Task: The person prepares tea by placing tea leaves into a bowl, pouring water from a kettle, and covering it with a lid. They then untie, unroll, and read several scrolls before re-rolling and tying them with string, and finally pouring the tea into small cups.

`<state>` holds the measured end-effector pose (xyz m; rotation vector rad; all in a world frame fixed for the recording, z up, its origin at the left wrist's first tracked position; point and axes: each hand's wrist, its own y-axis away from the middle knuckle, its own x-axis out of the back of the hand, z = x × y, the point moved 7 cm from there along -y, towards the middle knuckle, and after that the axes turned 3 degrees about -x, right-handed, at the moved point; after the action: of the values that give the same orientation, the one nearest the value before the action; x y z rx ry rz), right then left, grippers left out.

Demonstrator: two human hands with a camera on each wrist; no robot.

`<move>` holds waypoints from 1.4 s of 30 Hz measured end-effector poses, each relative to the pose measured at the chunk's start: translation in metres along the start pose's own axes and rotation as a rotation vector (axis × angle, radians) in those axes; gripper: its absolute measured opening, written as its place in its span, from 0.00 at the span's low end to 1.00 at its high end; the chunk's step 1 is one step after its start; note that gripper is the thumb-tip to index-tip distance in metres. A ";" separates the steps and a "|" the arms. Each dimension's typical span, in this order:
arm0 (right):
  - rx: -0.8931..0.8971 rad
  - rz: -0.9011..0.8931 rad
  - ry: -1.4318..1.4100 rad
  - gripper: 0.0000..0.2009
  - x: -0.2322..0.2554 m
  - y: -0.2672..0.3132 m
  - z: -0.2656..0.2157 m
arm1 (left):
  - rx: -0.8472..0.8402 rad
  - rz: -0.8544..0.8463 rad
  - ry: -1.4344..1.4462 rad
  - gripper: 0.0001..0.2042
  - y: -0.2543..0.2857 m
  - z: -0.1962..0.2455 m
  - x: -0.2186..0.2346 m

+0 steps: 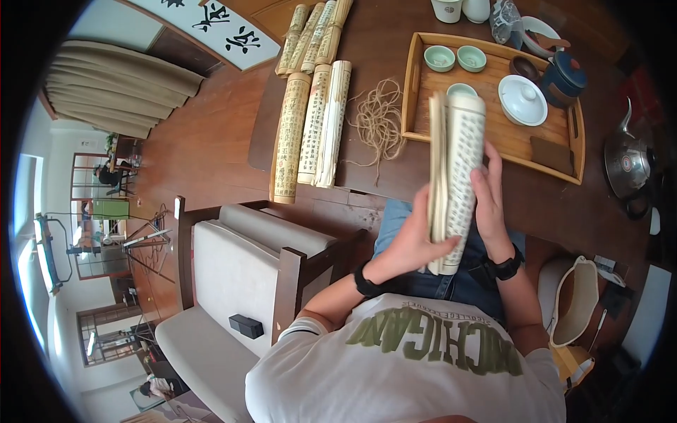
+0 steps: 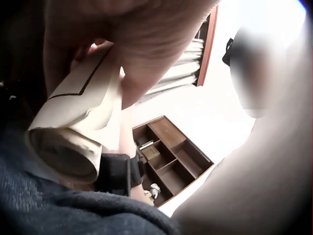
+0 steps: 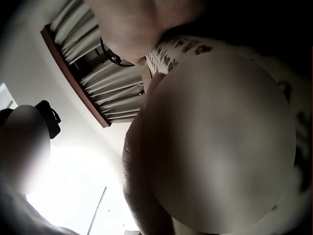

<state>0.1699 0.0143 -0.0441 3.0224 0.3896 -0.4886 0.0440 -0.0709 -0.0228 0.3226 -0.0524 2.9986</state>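
A cream-coloured paper roll printed with columns of dark characters (image 1: 463, 176) stands nearly upright right of centre in the head view, layered paper edges along its left side. The left hand (image 1: 417, 238) grips its lower part, thumb across the front; the right hand (image 1: 489, 201) holds it from the right, thumb in front. The left wrist view shows the roll's hollow end at lower left; the right wrist view is too dark and blurred to tell the grip.

The roll blocks part of a honey-coloured wooden tray (image 1: 411, 77) at upper right and partly covers a small pale-green cup (image 1: 462, 89). Two matching cups, a white lidded bowl (image 1: 522, 100) and a dark-blue canister (image 1: 564, 76) also stand there. A loose tangle of tan twine (image 1: 379, 120) lies left of the tray on the dark brown table (image 1: 384, 49), just beside three yellowed printed rolls (image 1: 290, 137) at upper centre; a tied bundle of similar rolls (image 1: 310, 39) lies above those. A shiny steel kettle (image 1: 626, 166) stands near the right edge, well apart from both hands.
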 end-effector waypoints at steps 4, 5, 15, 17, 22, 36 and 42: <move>-0.036 -0.189 0.075 0.28 -0.006 0.000 -0.004 | 0.249 0.084 0.734 0.40 0.003 0.005 0.050; -0.049 -0.177 0.084 0.25 -0.008 0.000 -0.004 | 0.195 0.143 0.689 0.39 0.004 0.010 0.071; -0.034 -0.196 0.184 0.16 -0.010 -0.001 0.000 | -0.086 0.663 -0.594 0.37 0.021 0.032 0.307; -0.026 -0.194 0.212 0.13 -0.010 -0.001 -0.001 | 0.036 0.665 -0.631 0.35 0.021 0.001 0.339; -0.013 -0.197 0.268 0.10 -0.009 0.001 0.002 | 0.265 0.659 -0.733 0.29 0.028 -0.041 0.369; 0.011 -0.177 0.463 0.07 -0.014 0.001 0.000 | -0.039 0.666 -1.155 0.28 0.036 -0.036 0.356; 0.034 -0.177 0.491 0.06 -0.016 0.001 -0.001 | 0.022 0.554 -1.271 0.24 0.031 -0.024 0.331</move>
<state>0.1557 0.0093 -0.0382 3.1266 0.6802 0.2580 -0.2862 -0.0605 0.0244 2.4170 -0.2454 2.6263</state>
